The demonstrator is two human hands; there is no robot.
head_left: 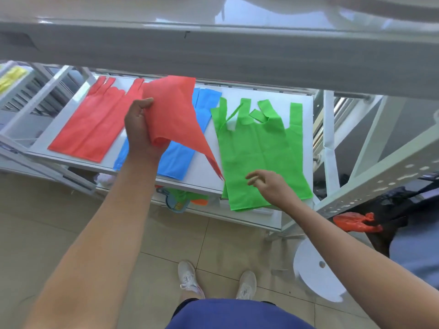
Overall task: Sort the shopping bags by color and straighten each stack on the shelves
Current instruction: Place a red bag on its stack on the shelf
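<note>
A loose red bag (173, 110) hangs lifted over the white shelf (204, 176), above the blue stack (175, 160). Its long axis slants from the far left down to a pointed corner at the near right, just beside the green bag (256, 148). The left hand (140, 129), arm stretched forward with the thumb uppermost, grips the bag's bunched left edge in curled fingers, with the flat red stack (90, 124) lying lengthwise further left. The right hand (266, 186) reaches over the green bag's near end with loosely bent fingers and holds nothing; whether they touch the fabric cannot be told.
</note>
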